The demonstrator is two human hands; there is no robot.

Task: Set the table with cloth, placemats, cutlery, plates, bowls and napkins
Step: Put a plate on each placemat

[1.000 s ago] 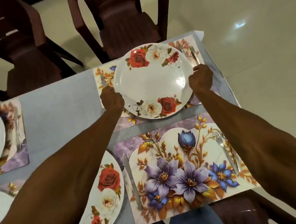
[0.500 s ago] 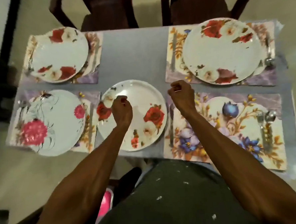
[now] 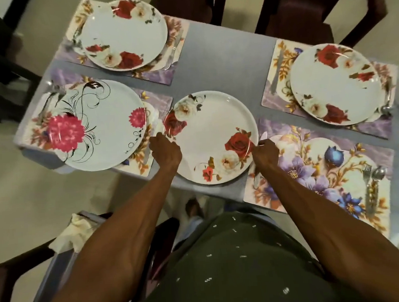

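Observation:
A white plate with red and cream roses (image 3: 212,136) lies on the grey cloth (image 3: 221,63) between the two near placemats. My left hand (image 3: 167,150) grips its left rim and my right hand (image 3: 265,152) grips its right rim. The near right placemat (image 3: 335,173), with purple and blue flowers, carries no plate; a fork and spoon (image 3: 372,182) lie on its right side and a knife (image 3: 257,180) on its left, partly under my right wrist. The other three placemats each hold a plate.
A rose plate (image 3: 122,34) sits at the far left, a pink-flower plate (image 3: 98,124) at the near left, another rose plate (image 3: 335,84) at the far right. Dark chairs (image 3: 302,11) stand behind the table. A crumpled white cloth (image 3: 75,230) lies on a chair at lower left.
My hands left the far right plate on its mat and came back to the middle plate. Both hands now hold that plate's rims, and my head has tilted.

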